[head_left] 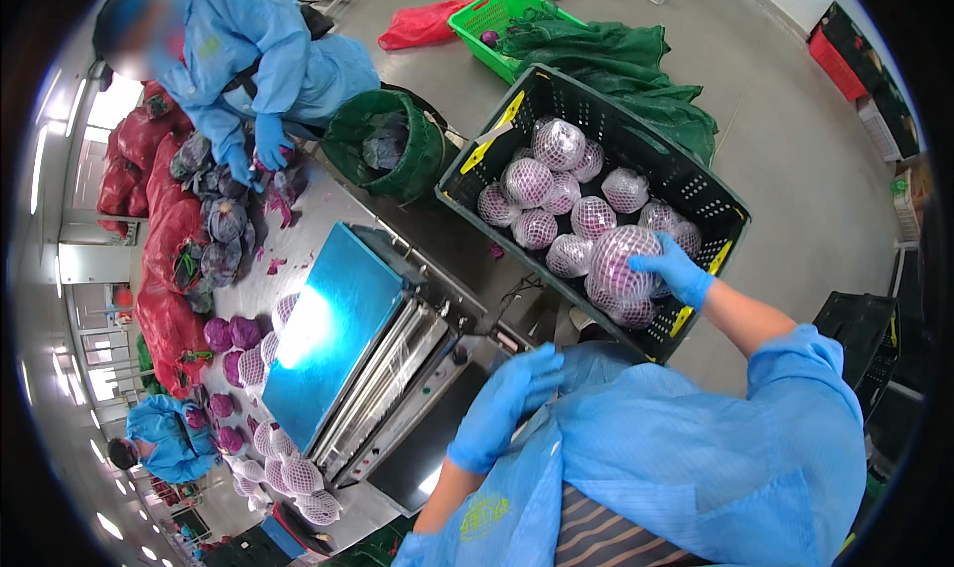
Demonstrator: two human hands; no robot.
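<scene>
My right hand is closed on a red cabbage in a white foam net and shiny clear film. It holds the cabbage at the near end of a black crate with yellow handles. Several more netted, film-wrapped cabbages lie inside the crate. My left hand is empty, fingers stretched out, in front of my body beside the wrapping machine. That machine has a shiny blue-looking top and rolls along its side. Both my hands wear blue gloves.
Left of the machine, netted cabbages and bare red cabbages lie on the metal table. A co-worker handles leaves near a green bin; another person stands farther off. A green crate and green netting lie beyond.
</scene>
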